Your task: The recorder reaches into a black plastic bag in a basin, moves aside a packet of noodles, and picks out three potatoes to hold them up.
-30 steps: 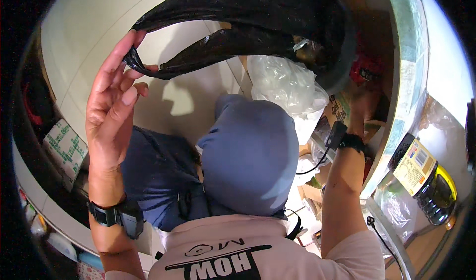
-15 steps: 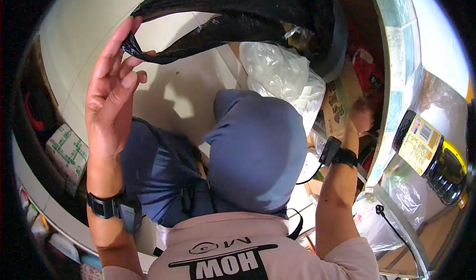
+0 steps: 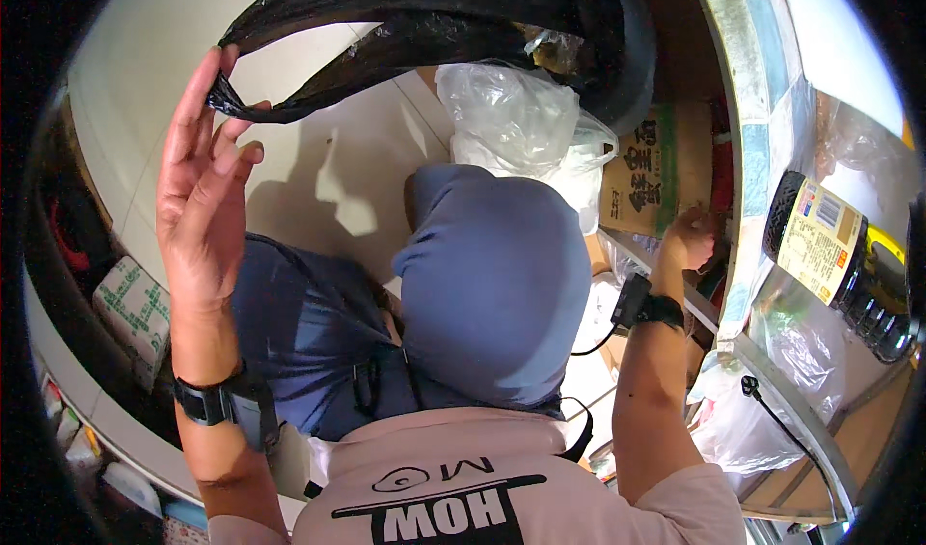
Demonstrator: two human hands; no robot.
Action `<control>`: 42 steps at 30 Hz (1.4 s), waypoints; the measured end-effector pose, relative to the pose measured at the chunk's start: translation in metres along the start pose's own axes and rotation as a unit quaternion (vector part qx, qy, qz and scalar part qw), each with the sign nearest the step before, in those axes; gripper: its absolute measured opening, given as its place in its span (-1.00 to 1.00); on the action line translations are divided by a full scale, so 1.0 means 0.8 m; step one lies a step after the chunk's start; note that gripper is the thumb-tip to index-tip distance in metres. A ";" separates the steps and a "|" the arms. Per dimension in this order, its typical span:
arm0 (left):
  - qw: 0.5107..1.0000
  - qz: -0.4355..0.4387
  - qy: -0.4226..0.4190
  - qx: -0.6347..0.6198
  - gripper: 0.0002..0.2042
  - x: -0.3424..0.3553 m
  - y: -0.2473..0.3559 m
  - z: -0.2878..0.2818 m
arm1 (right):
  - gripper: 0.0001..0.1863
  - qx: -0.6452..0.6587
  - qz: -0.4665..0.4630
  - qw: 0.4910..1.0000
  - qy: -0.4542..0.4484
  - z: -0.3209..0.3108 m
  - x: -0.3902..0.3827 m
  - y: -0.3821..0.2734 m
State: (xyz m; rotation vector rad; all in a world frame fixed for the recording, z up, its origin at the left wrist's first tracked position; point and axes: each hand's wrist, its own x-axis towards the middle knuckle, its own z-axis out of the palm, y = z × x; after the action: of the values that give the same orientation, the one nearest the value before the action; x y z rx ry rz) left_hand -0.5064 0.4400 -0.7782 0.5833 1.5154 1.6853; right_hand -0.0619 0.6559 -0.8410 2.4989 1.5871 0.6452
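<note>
My left hand [image 3: 204, 174] is raised at the left, its fingers hooked on the rim of a black plastic bag [image 3: 357, 68]. They stretch the mouth of this bag into a long loop. Its other end runs to a dark round bin [image 3: 637, 63], with some crumpled clear wrapping [image 3: 555, 48] inside the bag there. At the right my right hand [image 3: 689, 240] is closed, fingers curled, just below a brown cardboard box [image 3: 656, 169] under the counter. What those fingers hold, if anything, is hidden.
White translucent plastic bags [image 3: 516, 121] lie between my knee and the bin. The tiled counter edge [image 3: 757, 111] curves along the right, with a dark bottle with a yellow handle [image 3: 820, 246] on it. A white-and-green package [image 3: 133, 309] sits at the left.
My right hand, blurred in front of the cardboard box before, has drawn back toward me and closed, uncovering more of the box. My left hand still stretches the bag rim.
</note>
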 end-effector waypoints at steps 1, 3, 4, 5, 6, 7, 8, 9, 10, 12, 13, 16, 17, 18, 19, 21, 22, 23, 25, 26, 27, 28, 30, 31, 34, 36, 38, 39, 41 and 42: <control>1.000 0.000 -0.001 -0.002 -0.42 0.001 -0.001 -0.001 | -0.63 -0.001 0.001 1.000 0.001 0.000 0.005 0.002; 1.000 0.004 -0.008 -0.021 -0.36 0.003 -0.003 -0.003 | -0.63 0.017 -0.007 1.000 0.010 0.004 0.016 0.001; 1.000 0.003 -0.008 -0.022 -0.36 0.004 -0.002 -0.001 | -0.62 0.024 -0.010 1.000 0.012 0.008 0.021 0.001; 0.998 0.000 -0.004 -0.056 -0.33 0.005 0.001 0.003 | -0.60 0.007 -0.012 0.999 0.034 0.015 0.026 0.002; 0.996 -0.003 0.000 -0.090 -0.29 0.006 0.003 0.005 | -0.58 -0.010 -0.014 0.998 0.056 0.017 0.029 0.002; 0.996 -0.003 0.001 -0.089 -0.29 0.007 0.004 0.003 | -0.58 -0.010 -0.015 0.998 0.055 0.016 0.027 0.002; 0.996 -0.010 -0.008 -0.084 -0.28 0.008 0.006 0.001 | -0.59 -0.010 -0.017 0.998 0.058 0.016 0.027 0.003; 0.997 -0.017 -0.017 -0.079 -0.27 0.009 0.007 0.000 | -0.61 0.006 -0.022 0.998 0.053 0.019 0.027 0.004; 0.997 -0.018 -0.016 -0.079 -0.27 0.010 0.009 -0.002 | -0.62 0.026 -0.032 0.998 0.052 0.022 0.026 0.004; 0.997 -0.015 -0.053 -0.053 -0.21 0.011 0.013 -0.004 | -0.65 0.088 -0.062 0.994 0.031 0.036 0.024 -0.001; 0.997 -0.017 -0.051 -0.051 -0.21 0.011 0.015 -0.004 | -0.66 0.136 -0.082 0.987 -0.008 0.049 0.025 -0.008; 0.996 0.011 -0.075 -0.052 -0.20 0.018 0.014 -0.006 | -0.69 0.370 -0.081 0.893 -0.242 0.098 0.051 -0.050; 0.996 0.010 -0.071 -0.048 -0.20 0.018 0.020 -0.008 | -0.70 0.451 -0.051 0.826 -0.334 0.112 0.056 -0.077; 0.997 0.006 -0.058 -0.045 -0.20 0.019 0.018 -0.006 | -0.70 0.507 -0.017 0.765 -0.397 0.128 0.059 -0.095; 0.998 0.004 -0.048 -0.043 -0.19 0.021 0.019 -0.003 | -0.71 0.546 0.017 0.708 -0.447 0.143 0.060 -0.110; 0.998 -0.004 -0.047 -0.047 -0.19 0.020 0.027 -0.006 | -0.72 0.587 0.064 0.631 -0.502 0.169 0.046 -0.133; 0.997 -0.012 -0.049 -0.058 -0.18 0.021 0.026 -0.006 | -0.72 0.601 0.084 0.606 -0.515 0.184 0.040 -0.136; 0.997 -0.015 -0.042 -0.060 -0.17 0.022 0.019 -0.003 | -0.73 0.611 0.104 0.589 -0.519 0.198 0.038 -0.129; 0.997 -0.031 -0.037 -0.062 -0.16 0.020 0.025 -0.008 | -0.73 0.636 0.143 0.555 -0.517 0.212 0.031 -0.130; 0.996 -0.048 -0.025 -0.072 -0.14 0.018 0.028 -0.005 | -0.73 0.647 0.168 0.538 -0.513 0.216 0.025 -0.128; 0.993 -0.036 -0.003 -0.109 -0.19 0.018 0.025 -0.002 | -0.74 0.658 0.193 0.521 -0.508 0.220 0.022 -0.124; 0.993 -0.037 -0.007 -0.111 -0.19 0.016 0.027 -0.005 | -0.74 0.666 0.218 0.501 -0.507 0.218 0.015 -0.123; 0.993 -0.038 -0.003 -0.115 -0.19 0.010 0.027 -0.014 | -0.76 0.675 0.217 0.505 -0.492 0.145 -0.024 -0.148; 0.993 -0.033 -0.008 -0.113 -0.19 0.010 0.029 -0.014 | -0.79 0.684 0.174 0.525 -0.476 0.138 -0.027 -0.143; 0.989 -0.063 -0.014 -0.129 -0.19 0.011 0.027 -0.018 | -0.85 0.674 0.112 0.573 -0.453 0.129 -0.028 -0.132; 0.989 -0.063 -0.003 -0.133 -0.19 0.010 0.027 -0.025 | -0.85 0.651 0.138 0.582 -0.467 0.138 -0.023 -0.136; 0.987 -0.060 0.026 -0.143 -0.19 0.003 0.023 -0.032 | -0.85 0.584 0.175 0.603 -0.515 0.145 -0.031 -0.138; 0.988 -0.057 0.018 -0.140 -0.18 0.001 0.020 -0.043 | -0.85 0.559 0.190 0.610 -0.529 0.146 -0.035 -0.138; 0.989 -0.040 0.048 -0.131 -0.19 -0.002 0.022 -0.049 | -0.83 0.604 0.174 0.579 -0.519 0.118 -0.050 -0.160; 0.990 -0.032 0.049 -0.127 -0.19 -0.002 0.026 -0.055 | -0.84 0.618 0.173 0.553 -0.531 0.105 -0.051 -0.169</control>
State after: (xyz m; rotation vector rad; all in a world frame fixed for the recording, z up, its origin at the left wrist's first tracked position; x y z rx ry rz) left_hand -0.5442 0.4121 -0.7661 0.3189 1.3428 1.8430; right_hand -0.1556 0.6909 -0.9711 2.5821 0.9268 -2.3625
